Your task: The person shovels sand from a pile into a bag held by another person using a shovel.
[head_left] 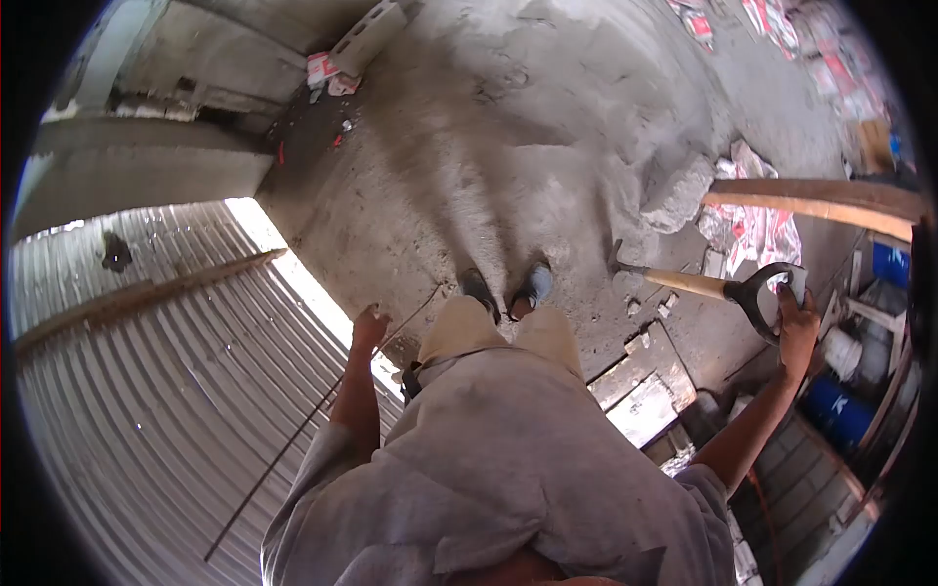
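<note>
My right hand (799, 327) is closed round the black D-shaped grip of a shovel (686, 282), out to my right. The shovel's wooden shaft runs left from the grip to a dark metal end near the concrete block; little of the blade shows. Hanging at my left side, my left hand (368, 329) has its fingers loosely bent and apart, with nothing seen in it. A thin rod (283, 454) passes close by that hand, in front of the corrugated metal wall (166, 391); I cannot tell whether they touch.
Grey powdery material (547, 127) covers the floor ahead of my shoes (531, 290). A rough concrete lump (677, 195) lies by a wooden post (811, 198) and torn bags (767, 230). Boards (645, 376) and blue containers (838, 408) are at right; a hollow block (368, 37) stands far left.
</note>
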Demonstrator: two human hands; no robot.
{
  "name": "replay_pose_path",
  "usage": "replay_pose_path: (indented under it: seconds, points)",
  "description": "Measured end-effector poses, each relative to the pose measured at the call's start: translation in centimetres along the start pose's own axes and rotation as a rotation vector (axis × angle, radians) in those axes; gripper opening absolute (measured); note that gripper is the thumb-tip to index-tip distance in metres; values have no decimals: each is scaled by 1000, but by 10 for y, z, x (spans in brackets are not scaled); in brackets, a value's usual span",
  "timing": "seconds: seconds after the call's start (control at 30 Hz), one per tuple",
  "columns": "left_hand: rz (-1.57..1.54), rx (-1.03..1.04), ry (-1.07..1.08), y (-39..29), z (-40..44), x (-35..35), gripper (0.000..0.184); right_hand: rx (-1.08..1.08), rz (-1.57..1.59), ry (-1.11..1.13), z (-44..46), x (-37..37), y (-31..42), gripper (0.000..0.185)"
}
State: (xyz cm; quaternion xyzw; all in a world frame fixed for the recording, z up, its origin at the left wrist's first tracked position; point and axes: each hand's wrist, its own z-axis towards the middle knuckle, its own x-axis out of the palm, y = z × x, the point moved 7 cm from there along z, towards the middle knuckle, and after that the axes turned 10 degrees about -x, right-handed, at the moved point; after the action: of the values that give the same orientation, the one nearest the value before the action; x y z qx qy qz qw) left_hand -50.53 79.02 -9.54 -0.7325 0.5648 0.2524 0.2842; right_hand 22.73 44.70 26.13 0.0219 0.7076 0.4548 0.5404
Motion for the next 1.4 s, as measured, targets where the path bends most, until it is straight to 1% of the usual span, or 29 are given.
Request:
replay_pose_path:
  seconds: [0.03, 0.1, 0.17, 0.2, 0.27, 0.33, 0.37, 0.43, 0.47, 0.5, 0.53, 0.6, 0.63, 0.7, 0.77, 0.83, 0.87, 0.9, 0.93, 0.97, 1.03, 1.07, 1.13, 1.17, 1.2, 1.23, 1.3, 1.37, 1.4]
  points:
    - [34, -39, -71, 1, -3, -12, 59, -60, -41, 16, 5, 4, -3, 19]
    - [95, -104, -76, 24, 4, -18, 60, -376, -319, 49, 9, 16, 25, 23]
    - [149, -197, -24, 66, 14, -3, 57, -443, -334, -3, 3, 37, 55, 27]
    - [189, -225, 7, 86, 16, 5, 53, -412, -296, -24, 1, 47, 67, 29]
    - [214, -251, 29, 115, 22, 20, 50, -199, -134, -81, 6, 56, 68, 29]
    - [287, -285, 136, 145, 17, 41, 37, -70, -86, -43, 8, 65, 70, 29]
    - [276, -287, 136, 142, 9, 36, 37, -80, -87, -41, 13, 67, 71, 29]
    - [354, -189, 285, 121, -19, 28, 59, -171, -115, -33, 20, 72, 74, 30]
    - [366, -83, 206, 130, -10, 37, 54, -178, -121, -31, 23, 76, 77, 30]
    - [357, -83, 213, 145, 5, 50, 54, -93, -73, -43, 26, 78, 73, 31]
    - [248, -120, 265, 161, 16, 66, 34, -6, -29, -52, 26, 79, 68, 33]
    - [2, -264, 284, 142, -5, 51, 21, -56, -94, -69, 23, 83, 82, 33]
    - [-15, -268, 283, 126, -17, 41, 21, -104, -142, -98, 24, 85, 90, 34]
    - [-94, -434, 243, 122, -32, 25, 24, -82, -137, -134, 34, 82, 74, 36]
    - [-158, -418, 255, 125, -36, 24, 28, -10, -27, -108, 42, 88, 72, 37]
    - [-174, -391, 301, 145, -19, 47, 34, -10, 6, -90, 56, 100, 85, 35]
    - [-177, -380, 295, 136, -26, 34, 40, -2, 30, -84, 64, 110, 89, 35]
    - [-196, -391, 285, 149, -18, 45, 40, 8, 51, -78, 70, 120, 91, 34]
    - [-89, -306, 244, 165, 4, 66, 41, -11, 41, -40, 78, 131, 94, 33]
    - [-99, -323, 255, 154, -4, 55, 41, -118, -19, -1, 84, 143, 106, 31]
    - [-119, -357, 275, 132, -21, 33, 42, -2, 16, -2, 91, 158, 105, 36]
    - [-187, -378, 184, 128, -28, 23, 37, -10, 18, 6, 93, 160, 112, 36]
    - [30, -232, 182, 140, -5, 41, 25, -15, -46, -21, 93, 157, 119, 32]
    - [29, -241, 183, 135, -13, 33, 25, 22, -95, -35, 93, 152, 109, 34]
    - [-71, -354, 236, 131, -24, 24, 25, 72, -69, -21, 96, 145, 91, 32]
    - [-173, -464, 288, 126, -32, 17, 26, -65, -118, -21, 103, 135, 79, 29]
    - [-228, -438, 278, 154, -15, 48, 29, 27, -39, -7, 95, 130, 108, 30]
    - [-87, -395, 266, 174, 2, 72, 33, 100, -44, 28, 103, 134, 92, 32]
    - [-237, -606, 346, 139, -27, 29, 35, 166, -50, 66, 109, 139, 82, 39]
